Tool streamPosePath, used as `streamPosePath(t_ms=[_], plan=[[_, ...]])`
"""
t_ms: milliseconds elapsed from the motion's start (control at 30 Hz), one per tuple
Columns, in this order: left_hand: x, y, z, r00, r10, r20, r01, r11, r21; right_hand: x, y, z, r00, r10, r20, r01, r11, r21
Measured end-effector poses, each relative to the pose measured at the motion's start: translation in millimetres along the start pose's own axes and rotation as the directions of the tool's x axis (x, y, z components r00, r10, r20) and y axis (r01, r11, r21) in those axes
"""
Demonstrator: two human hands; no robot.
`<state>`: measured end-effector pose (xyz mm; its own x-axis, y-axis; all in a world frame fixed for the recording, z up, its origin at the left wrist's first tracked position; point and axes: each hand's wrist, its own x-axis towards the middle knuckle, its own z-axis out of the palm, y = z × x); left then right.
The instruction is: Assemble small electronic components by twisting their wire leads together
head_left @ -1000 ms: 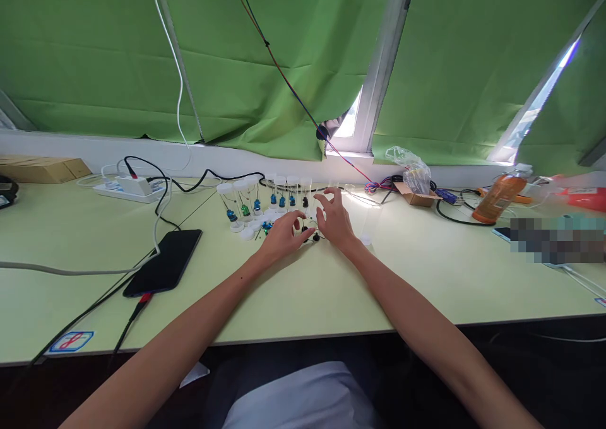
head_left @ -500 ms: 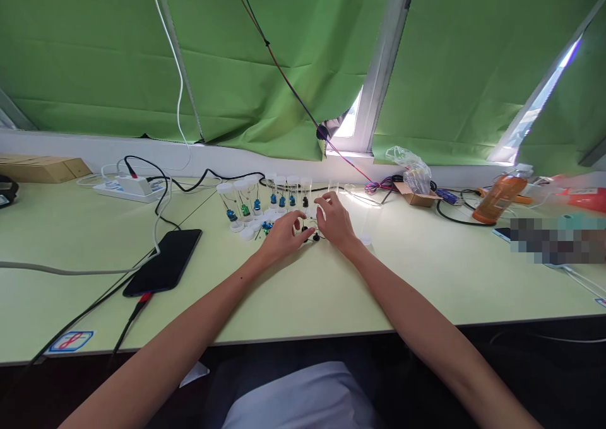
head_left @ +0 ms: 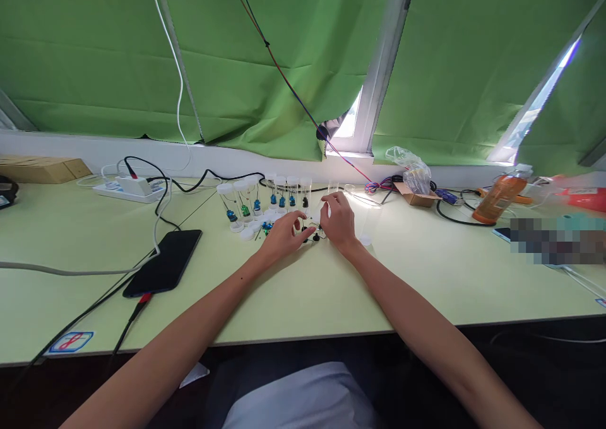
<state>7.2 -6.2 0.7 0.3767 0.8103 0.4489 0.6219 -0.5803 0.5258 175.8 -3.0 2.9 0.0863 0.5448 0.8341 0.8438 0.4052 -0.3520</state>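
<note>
My left hand (head_left: 284, 235) rests on the table with thumb and forefinger apart, beside small black pieces with thin wire-like stems (head_left: 316, 236). Curled close to them, my right hand (head_left: 339, 221) has its fingertips together on another small black piece (head_left: 320, 228), partly hidden by the fingers. Behind the hands stand several clear tubes (head_left: 242, 193) holding blue, green or black pieces with thin stems. A small cluster of blue pieces (head_left: 266, 228) lies left of my left hand, near round white caps (head_left: 247, 233).
At the left are a black phone (head_left: 163, 264) on a cable and a white power strip (head_left: 135, 188). To the right stand an opened cardboard box (head_left: 416, 195) with a plastic bag, a tilted orange bottle (head_left: 502, 195) and cables. A clear tube (head_left: 372, 227) is right of my right hand.
My right hand has shifted slightly right and its fingers have curled down and closed, with a black piece now at the fingertips. My left hand stays in place.
</note>
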Motion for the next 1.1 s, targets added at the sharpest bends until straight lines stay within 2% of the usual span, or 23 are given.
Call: streamPosePath(t_ms=[233,433,567,667,767,933,1100], plan=[[1,1,1,1.0,-0.02,-0.003,0.02,1.0,-0.001,0,-4,-1,0.994,-0.03,-0.109,0.034,0.999,0.031],[0,4,-1,0.999,-0.026,-0.029,0.025,0.999,-0.02,0,-3,2,0.988,-0.075,-0.133,0.09,0.989,0.116],[1,2,-1,0.991,0.002,-0.131,-0.008,0.999,-0.049,-1,-4,3,0.993,-0.082,-0.086,0.099,0.973,0.208],[4,-2,0,0.979,-0.022,-0.204,0.009,0.998,-0.064,-2,-6,2,0.995,-0.092,-0.034,0.098,0.959,0.268],[5,-8,1,0.975,-0.031,-0.222,0.02,0.998,-0.054,-3,-10,1,0.993,-0.118,-0.019,0.119,0.946,0.301],[5,-10,2,0.968,0.052,-0.246,-0.047,0.999,0.025,-4,-15,-1,0.984,-0.179,-0.013,0.173,0.922,0.347],[4,-10,0,0.948,-0.007,-0.317,0.017,0.999,0.03,-6,-18,-1,0.976,-0.216,0.001,0.2,0.903,0.38]])
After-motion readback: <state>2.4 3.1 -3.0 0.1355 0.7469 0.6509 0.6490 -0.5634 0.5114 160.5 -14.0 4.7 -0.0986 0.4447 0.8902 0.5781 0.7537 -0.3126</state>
